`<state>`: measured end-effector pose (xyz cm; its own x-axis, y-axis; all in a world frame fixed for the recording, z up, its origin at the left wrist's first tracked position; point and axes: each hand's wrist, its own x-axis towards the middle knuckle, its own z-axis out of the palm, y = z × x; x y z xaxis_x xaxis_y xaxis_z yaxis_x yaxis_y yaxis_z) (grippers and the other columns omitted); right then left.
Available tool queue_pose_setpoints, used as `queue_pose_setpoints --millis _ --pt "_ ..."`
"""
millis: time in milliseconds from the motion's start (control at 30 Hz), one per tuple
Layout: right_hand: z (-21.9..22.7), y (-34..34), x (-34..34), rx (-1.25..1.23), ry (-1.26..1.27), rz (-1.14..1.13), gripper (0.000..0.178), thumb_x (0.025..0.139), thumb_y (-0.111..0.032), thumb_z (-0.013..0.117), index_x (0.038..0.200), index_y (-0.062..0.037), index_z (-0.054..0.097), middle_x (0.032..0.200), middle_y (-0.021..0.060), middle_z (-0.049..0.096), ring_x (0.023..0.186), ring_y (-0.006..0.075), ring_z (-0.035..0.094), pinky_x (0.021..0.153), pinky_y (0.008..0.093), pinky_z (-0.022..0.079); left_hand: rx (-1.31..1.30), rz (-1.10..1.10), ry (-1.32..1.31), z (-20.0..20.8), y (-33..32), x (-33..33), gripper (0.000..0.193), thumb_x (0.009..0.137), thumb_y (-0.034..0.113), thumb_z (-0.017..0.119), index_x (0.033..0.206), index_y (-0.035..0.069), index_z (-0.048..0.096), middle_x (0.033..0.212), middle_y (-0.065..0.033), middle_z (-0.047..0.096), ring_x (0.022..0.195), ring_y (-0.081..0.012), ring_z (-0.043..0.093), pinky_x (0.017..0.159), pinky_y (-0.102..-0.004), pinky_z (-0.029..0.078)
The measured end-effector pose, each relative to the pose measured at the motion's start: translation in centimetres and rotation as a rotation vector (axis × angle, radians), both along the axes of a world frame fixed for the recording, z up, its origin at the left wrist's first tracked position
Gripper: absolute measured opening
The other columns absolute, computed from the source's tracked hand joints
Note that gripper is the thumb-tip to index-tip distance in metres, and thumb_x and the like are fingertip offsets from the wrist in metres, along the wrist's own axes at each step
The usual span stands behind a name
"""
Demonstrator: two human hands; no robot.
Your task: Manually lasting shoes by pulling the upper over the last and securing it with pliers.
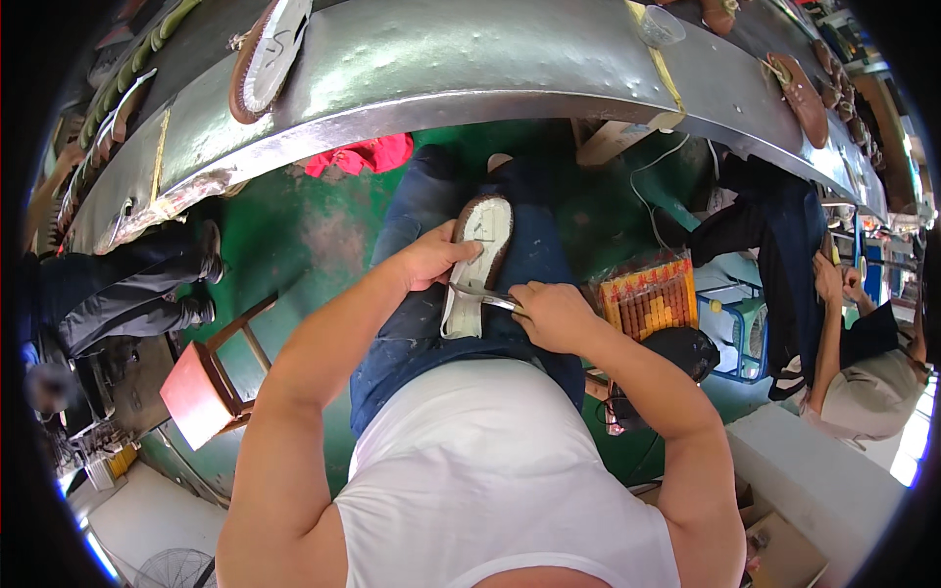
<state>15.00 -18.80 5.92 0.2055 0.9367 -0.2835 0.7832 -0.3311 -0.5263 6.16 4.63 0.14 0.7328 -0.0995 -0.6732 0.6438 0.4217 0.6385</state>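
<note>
A brown shoe (489, 221) lies sole up across my lap, its pale white underside facing me and a dark stitched-looking rim around it. My left hand (437, 258) grips its left side, with the thumb pressed on the white underside. In my right hand (555, 316) is a slim metal hand tool (498, 300), its handle in my closed fingers. The tool's tip meets the shoe around its middle, just below my left thumb. Whether it is pincers or scissors, I cannot make out.
Ahead curves a metal-topped bench (470, 59) bearing another upturned shoe (267, 69), a clear plastic cup (661, 26) and a brown shoe (804, 103). Red cloth (365, 155) lies beneath it. A wooden stool (204, 394) stands left, a beaded seat cover (647, 299) right. People sit on both sides.
</note>
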Motion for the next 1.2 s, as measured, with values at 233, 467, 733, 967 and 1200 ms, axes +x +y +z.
queue_pose_setpoints --millis 233,467,733,967,1200 --pt "1.0 -3.1 0.7 -0.341 0.386 -0.191 0.034 0.088 -0.029 0.065 0.108 -0.0019 0.066 0.101 0.0211 0.069 0.094 0.04 0.066 0.083 0.0469 0.051 0.248 0.026 -0.064 -0.5 -2.7 -0.4 0.049 0.095 0.019 0.062 0.139 0.009 0.04 0.122 -0.0079 0.06 0.11 -0.0195 0.059 0.093 -0.0376 0.051" --pt "1.4 -4.3 -1.0 -0.248 0.21 -0.144 0.025 0.09 -0.019 0.061 0.1 0.004 0.06 0.096 0.024 0.067 0.092 0.041 0.065 0.083 0.0457 0.052 0.039 0.149 -0.215 0.9 -5.9 -4.6 0.083 0.098 0.014 0.056 0.158 0.02 0.0 0.155 -0.0082 0.03 0.14 -0.0205 0.031 0.116 -0.0342 0.025" --pt "1.6 -5.4 -2.1 -0.099 -0.205 0.018 0.015 0.081 -0.007 0.057 0.094 0.0 0.056 0.083 0.0189 0.064 0.082 0.0312 0.069 0.066 0.0399 0.057 0.153 0.343 -0.26 -0.9 -7.8 -4.3 0.078 0.098 0.007 0.052 0.158 0.019 0.004 0.149 -0.0102 0.039 0.136 -0.0204 0.037 0.113 -0.0327 0.03" --pt "1.3 -5.6 0.0 -0.383 0.084 -0.04 0.021 0.091 -0.019 0.057 0.097 0.0007 0.056 0.084 0.0236 0.066 0.08 0.0388 0.068 0.071 0.0472 0.053 0.552 0.054 -0.328 -3.3 -7.3 -7.9 0.09 0.094 0.018 0.058 0.156 0.007 -0.006 0.157 -0.0229 0.014 0.145 -0.0326 0.023 0.117 -0.0371 0.024" --pt "3.2 -3.8 0.7 -0.066 0.545 -0.291 0.033 0.1 -0.032 0.05 0.106 0.0002 0.056 0.086 0.027 0.064 0.088 0.0449 0.063 0.077 0.049 0.047 0.532 0.0 -0.336 -1.6 -7.4 -6.8 0.098 0.092 0.017 0.061 0.153 0.002 -0.015 0.159 -0.0256 0.001 0.149 -0.0358 0.006 0.119 -0.0396 0.017"
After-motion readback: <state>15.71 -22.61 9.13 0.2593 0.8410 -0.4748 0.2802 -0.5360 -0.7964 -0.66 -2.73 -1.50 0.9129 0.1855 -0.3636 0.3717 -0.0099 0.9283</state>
